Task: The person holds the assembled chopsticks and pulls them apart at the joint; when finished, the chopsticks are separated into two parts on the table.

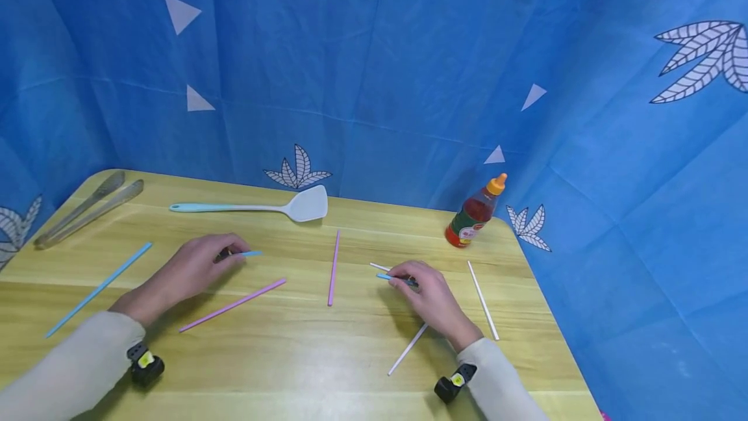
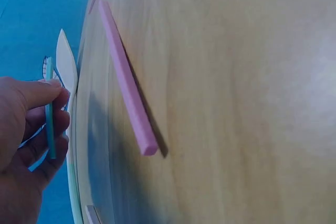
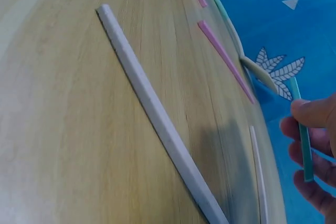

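Observation:
My left hand point(image 1: 201, 265) pinches a short blue stick point(image 2: 50, 108) between thumb and fingers, held above the table on the left. On the right, my right hand point(image 1: 429, 291) pinches another short blue stick point(image 3: 303, 135), also raised off the surface. A pink stick point(image 1: 232, 305) lies near the left hand, and a second pink stick point(image 1: 334, 268) lies between the hands. Around the right hand are a white stick point(image 1: 407, 349) partly hidden under it, another white stick point(image 1: 380, 266) just behind it, and a white stick point(image 1: 483, 300) to its right.
A longer blue stick point(image 1: 99, 289) lies left of the left forearm. Along the back are a white spatula point(image 1: 308, 205) with a mint handle and a red sauce bottle point(image 1: 472, 216) standing upright. Two long greyish utensils point(image 1: 93, 213) lie at the back left. Blue cloth point(image 1: 374, 83) hangs behind.

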Tool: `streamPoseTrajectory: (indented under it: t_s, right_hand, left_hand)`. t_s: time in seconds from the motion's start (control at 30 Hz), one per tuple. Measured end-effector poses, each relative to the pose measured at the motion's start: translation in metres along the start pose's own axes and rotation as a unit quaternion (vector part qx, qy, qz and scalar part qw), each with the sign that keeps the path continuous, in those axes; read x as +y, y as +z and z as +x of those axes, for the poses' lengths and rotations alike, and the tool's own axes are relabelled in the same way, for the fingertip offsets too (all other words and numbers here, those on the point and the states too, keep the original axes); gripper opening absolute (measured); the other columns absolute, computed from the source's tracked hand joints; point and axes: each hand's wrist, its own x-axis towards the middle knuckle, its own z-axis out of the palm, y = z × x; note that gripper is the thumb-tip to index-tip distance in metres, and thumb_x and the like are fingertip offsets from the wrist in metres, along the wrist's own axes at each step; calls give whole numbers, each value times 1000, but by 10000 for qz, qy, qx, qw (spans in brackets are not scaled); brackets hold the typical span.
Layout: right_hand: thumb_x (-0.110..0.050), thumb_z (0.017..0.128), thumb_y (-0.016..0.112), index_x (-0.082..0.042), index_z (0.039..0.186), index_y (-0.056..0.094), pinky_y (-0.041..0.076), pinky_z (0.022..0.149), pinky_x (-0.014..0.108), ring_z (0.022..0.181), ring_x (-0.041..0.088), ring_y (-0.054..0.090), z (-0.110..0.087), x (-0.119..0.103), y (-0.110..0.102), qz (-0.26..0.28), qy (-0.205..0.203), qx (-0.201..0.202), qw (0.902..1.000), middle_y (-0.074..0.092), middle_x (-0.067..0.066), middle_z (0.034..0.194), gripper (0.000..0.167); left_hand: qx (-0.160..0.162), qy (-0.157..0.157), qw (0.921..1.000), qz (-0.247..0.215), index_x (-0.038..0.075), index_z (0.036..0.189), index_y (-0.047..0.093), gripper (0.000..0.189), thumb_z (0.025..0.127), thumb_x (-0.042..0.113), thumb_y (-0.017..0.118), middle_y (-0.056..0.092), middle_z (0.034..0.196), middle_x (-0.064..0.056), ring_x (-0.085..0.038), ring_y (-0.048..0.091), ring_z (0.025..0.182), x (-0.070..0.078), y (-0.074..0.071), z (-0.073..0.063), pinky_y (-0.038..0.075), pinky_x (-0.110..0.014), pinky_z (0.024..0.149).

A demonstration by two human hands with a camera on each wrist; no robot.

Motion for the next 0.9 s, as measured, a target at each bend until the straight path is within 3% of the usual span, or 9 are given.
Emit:
streamPoseTrajectory:
  t_s: [0.13,0.33,0.9]
  right_hand:
    - [-15,101,80,-18,110,80,61,91,37,100,13,69,7,0,6,-123,-35,-121,9998,75,-6,107,10]
    - [-15,100,81,-19,107,82,59,87,34,96,11,67,14,1,16,-416,-167,-305,9985,72,-5,105,9]
    - [-13,98,83,-15,106,83,60,82,31,92,13,66,23,0,36,-931,-578,-431,9930,72,-2,101,8]
  left_hand:
    - [-95,-35,9999,113,14,119,76,14,106,13,72,76,103,2,-17,69,96,-6,1,6,57,-46,86]
    - [-289,227,9988,327,18,111,79,10,103,13,76,74,102,4,-13,66,94,-9,6,12,57,-45,86]
    - [-651,562,9952,467,24,107,78,10,102,16,78,70,99,15,-7,61,95,-12,9,7,55,-39,85]
